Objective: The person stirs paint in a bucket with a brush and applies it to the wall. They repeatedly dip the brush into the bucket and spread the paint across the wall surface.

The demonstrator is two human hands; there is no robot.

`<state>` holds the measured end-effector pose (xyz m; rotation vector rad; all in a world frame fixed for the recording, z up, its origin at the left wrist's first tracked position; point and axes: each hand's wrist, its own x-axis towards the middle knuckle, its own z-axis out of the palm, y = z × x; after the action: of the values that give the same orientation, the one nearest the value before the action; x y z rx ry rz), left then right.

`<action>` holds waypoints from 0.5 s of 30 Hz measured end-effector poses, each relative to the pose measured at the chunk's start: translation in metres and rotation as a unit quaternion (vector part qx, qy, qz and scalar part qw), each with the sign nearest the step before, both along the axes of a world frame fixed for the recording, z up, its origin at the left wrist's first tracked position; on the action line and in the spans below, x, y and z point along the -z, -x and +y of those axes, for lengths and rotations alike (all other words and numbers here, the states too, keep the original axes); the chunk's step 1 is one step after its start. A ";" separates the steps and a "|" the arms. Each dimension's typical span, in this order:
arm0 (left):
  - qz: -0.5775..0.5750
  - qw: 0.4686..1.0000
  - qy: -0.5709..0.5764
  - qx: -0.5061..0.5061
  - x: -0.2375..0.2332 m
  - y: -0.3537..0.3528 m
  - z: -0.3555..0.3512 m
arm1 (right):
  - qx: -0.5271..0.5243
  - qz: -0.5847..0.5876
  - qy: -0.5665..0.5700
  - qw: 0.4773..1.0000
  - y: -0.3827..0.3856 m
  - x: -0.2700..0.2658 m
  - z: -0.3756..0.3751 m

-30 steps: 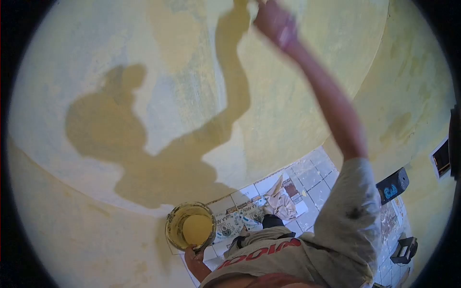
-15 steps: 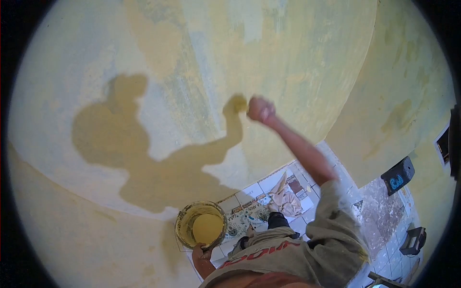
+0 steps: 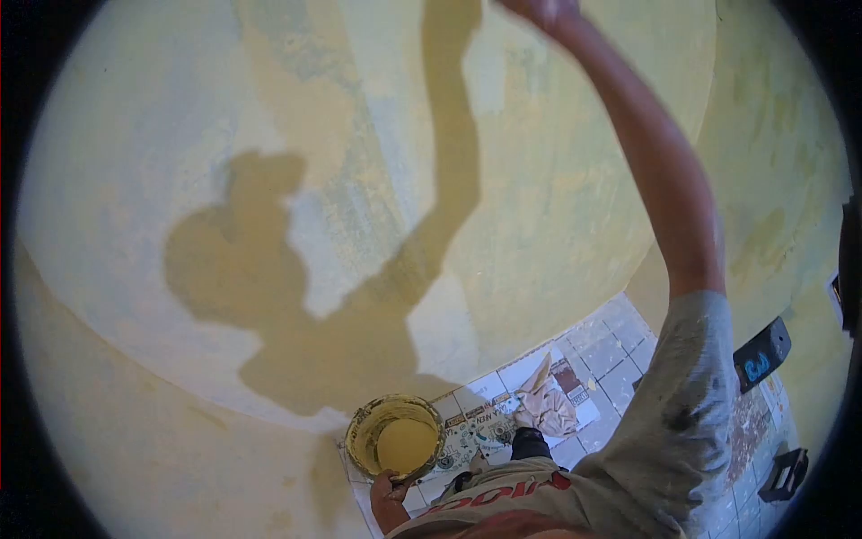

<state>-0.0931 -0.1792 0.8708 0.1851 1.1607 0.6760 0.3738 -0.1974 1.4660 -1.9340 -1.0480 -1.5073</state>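
My left hand (image 3: 388,492) is closed on the near rim of a paint-crusted bucket (image 3: 362,442). Yellow paint (image 3: 408,446) lies in the bottom of the bucket. At the top edge of the view, my right hand (image 3: 546,11) is raised close to the wall (image 3: 566,189), with the arm stretched up. It is blurred and partly cut off; its fingers look closed, and whatever is in them cannot be made out. Patchy yellow and pale grey-blue coats cover the wall, and the shadow of my head and raised arm falls across it.
Printed cardboard sheets (image 3: 467,437) cover the tiled floor (image 3: 620,346) by the wall. A crumpled pale cloth (image 3: 546,409) lies on them near my foot. To the right are a dark panel marked with a blue 3 (image 3: 761,355) and a black box-like object (image 3: 784,474).
My right hand has moved up along the wall from mid-view to the top edge, and its shadow has risen too. My left hand still grips the bucket, which sits slightly lower and further right in view.
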 end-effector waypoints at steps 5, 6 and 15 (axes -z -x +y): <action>-0.029 1.000 0.009 0.000 0.000 0.005 0.003 | -0.042 -0.139 0.153 0.978 0.015 0.223 0.004; -0.032 0.999 0.019 0.007 0.012 0.006 0.007 | -0.003 0.065 0.339 0.938 0.036 0.239 -0.003; -0.025 0.998 0.052 0.023 0.063 -0.007 0.022 | -0.181 0.216 0.514 0.810 0.041 0.011 0.088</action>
<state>-0.0865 -0.1572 0.8075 0.1073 1.1372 0.5749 0.3326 -0.1096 1.4553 -2.3156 -2.0863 -0.1669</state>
